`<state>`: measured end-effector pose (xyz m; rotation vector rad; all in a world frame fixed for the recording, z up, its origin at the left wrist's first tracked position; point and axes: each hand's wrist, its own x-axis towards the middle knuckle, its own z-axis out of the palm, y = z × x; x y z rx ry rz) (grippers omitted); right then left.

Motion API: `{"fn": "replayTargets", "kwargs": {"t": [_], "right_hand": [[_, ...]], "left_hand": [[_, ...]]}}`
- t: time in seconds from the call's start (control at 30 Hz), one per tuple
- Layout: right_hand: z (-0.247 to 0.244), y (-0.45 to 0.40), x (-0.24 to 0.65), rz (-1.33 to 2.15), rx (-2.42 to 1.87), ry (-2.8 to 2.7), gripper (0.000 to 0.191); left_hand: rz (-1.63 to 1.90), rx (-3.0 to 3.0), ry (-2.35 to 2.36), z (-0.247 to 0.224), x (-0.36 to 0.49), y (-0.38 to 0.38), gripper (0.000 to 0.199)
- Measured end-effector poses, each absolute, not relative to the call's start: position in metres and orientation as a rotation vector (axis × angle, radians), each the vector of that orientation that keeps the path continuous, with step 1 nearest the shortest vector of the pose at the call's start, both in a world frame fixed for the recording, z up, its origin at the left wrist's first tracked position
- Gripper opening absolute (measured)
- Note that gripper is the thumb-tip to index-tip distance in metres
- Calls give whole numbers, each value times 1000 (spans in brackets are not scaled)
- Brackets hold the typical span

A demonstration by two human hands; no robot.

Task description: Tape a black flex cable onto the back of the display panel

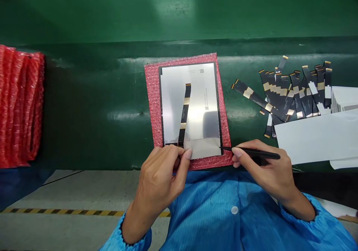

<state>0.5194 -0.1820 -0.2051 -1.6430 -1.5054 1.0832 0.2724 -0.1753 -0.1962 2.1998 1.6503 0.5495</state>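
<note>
A silver display panel [195, 105] lies on a pink bubble-wrap sheet [152, 94] on the green belt. A black flex cable with gold pads [184, 113] runs down its left half. A strip of white tape [205, 147] covers the panel's near edge. My left hand [162, 172] presses the tape's left end with thumb and fingers. My right hand [265, 169] holds black tweezers [251, 153] whose tip touches the tape's right end.
A heap of several loose flex cables [291, 92] lies at the right, beside white sheets [316, 137]. A stack of red bubble wrap [19, 105] stands at the far left. The belt's near edge [84, 167] borders a grey floor with a yellow-black stripe.
</note>
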Motion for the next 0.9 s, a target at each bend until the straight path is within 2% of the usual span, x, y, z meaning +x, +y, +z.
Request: {"fn": "replayTargets", "kwargs": {"t": [0.9], "right_hand": [[-202,-179,519,1015,-1666,-1528,13]], "left_hand": [[466,2284,1642,-198,271,-177,22]]}}
